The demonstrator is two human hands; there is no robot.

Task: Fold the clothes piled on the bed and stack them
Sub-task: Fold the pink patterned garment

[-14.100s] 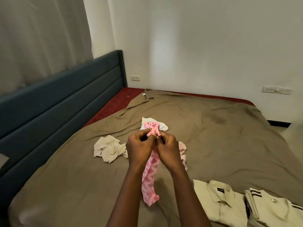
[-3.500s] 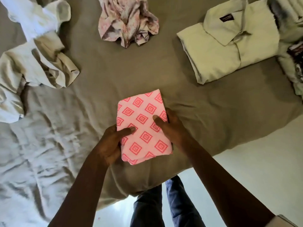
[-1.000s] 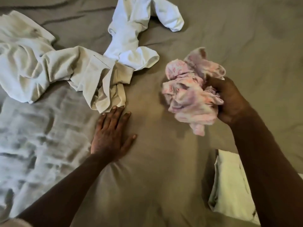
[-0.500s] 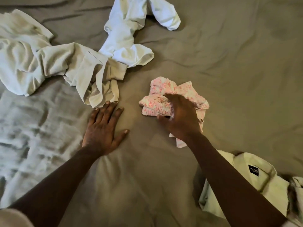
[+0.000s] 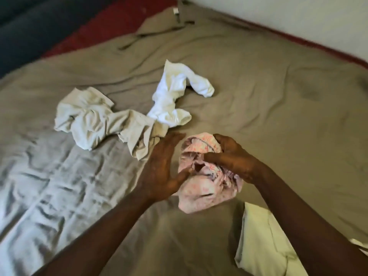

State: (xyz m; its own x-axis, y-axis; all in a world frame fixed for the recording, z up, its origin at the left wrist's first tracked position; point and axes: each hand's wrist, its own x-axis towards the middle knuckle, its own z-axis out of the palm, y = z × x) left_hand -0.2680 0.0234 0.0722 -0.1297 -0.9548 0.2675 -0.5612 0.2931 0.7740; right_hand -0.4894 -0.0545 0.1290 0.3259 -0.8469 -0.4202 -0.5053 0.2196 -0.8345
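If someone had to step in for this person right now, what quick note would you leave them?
Right hand: fingers grip the crumpled pale pink patterned garment.
Left hand: open, right beside that garment.
Done: a folded cream shirt lies at the near right of the olive-brown bedsheet.
Left: fold the pink garment, then the crumpled beige garment and the crumpled white garment lying farther off to the left; stack everything.
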